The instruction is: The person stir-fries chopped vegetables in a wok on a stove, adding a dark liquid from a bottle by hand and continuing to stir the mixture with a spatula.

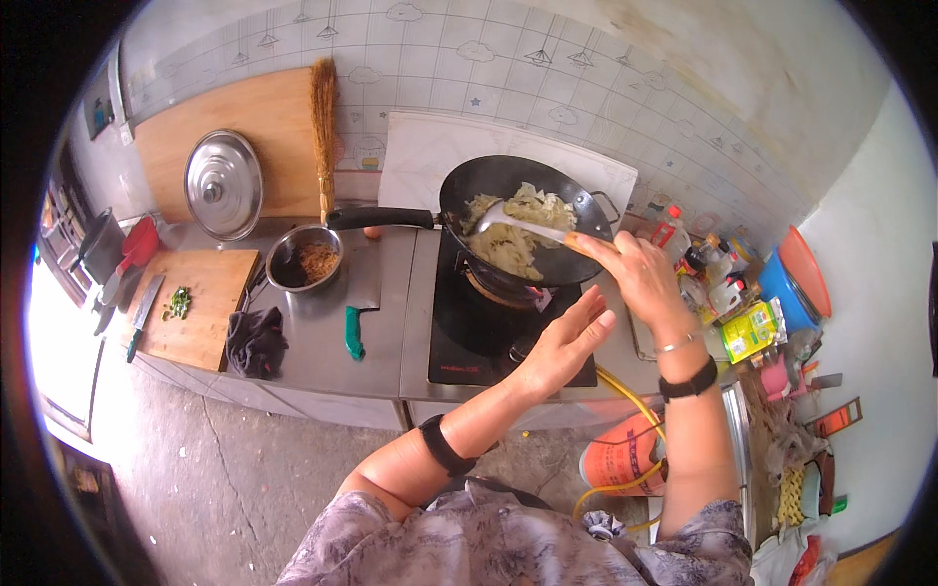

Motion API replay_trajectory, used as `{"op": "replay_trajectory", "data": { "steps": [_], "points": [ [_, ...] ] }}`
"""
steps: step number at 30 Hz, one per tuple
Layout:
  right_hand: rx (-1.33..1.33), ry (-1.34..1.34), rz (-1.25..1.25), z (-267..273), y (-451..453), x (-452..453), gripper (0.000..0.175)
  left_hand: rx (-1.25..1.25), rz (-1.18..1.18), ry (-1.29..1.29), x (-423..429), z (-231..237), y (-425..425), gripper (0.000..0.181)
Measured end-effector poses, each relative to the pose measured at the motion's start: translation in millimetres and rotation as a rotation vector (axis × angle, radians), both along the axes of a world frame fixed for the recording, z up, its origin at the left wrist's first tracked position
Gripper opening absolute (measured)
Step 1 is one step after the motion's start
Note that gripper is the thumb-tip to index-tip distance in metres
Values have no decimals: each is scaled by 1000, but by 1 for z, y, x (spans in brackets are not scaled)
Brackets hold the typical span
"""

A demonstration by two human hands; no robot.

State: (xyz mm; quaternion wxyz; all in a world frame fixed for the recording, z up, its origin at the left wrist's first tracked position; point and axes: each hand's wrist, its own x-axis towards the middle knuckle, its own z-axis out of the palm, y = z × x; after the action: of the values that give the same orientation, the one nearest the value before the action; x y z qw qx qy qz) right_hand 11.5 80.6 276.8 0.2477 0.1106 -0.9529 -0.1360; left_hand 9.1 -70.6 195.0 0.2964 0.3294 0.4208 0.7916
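My right hand [639,275] grips the wooden handle of a metal spatula [542,228], whose head lies in the food in a black wok [575,269]. Pale, leafy cooked pieces [513,249], apparently cabbage, lie in the wok. The wok sits tilted over a lit burner on a black gas stove [476,344], its long handle [385,217] pointing left. My left hand [563,350] is held in the air above the stove's right front part, palm towards the wok, fingers extended and holding nothing. Both wrists wear black bands.
To the left are a steel bowl [311,283] of brown food, a cleaver with a green handle [354,333], a dark cloth [256,343], and a cutting board [212,322] with a knife [149,304] and chopped greens [178,303]. Bottles [722,264] crowd the right; an orange gas cylinder [623,458] stands below.
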Motion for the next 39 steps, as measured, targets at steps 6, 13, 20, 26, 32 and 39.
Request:
{"op": "replay_trajectory", "data": {
  "steps": [6, 13, 20, 26, 32, 39],
  "points": [
    [117, 58, -92, 18, 15, 54, 46, -7, -69, 0, 7, 0, 9, 77],
    [-211, -57, -202, 34, 26, 103, 45, -61, -108, 17, 12, 3, 8, 75],
    [-286, -135, -287, -5, 30, 69, 40, -59, -96, 28, 16, 3, 10, 75],
    [-494, -104, -204, 2, 34, 57, 42, -40, -42, 5, 11, 0, 2, 73],
    [-441, -14, -341, -23, 61, 8, 46, -20, -26, 24, 11, -1, 3, 73],
    [-499, -126, -446, -42, 22, -9, 44, -16, -38, 26, 12, 3, -5, 73]
  ]
}}
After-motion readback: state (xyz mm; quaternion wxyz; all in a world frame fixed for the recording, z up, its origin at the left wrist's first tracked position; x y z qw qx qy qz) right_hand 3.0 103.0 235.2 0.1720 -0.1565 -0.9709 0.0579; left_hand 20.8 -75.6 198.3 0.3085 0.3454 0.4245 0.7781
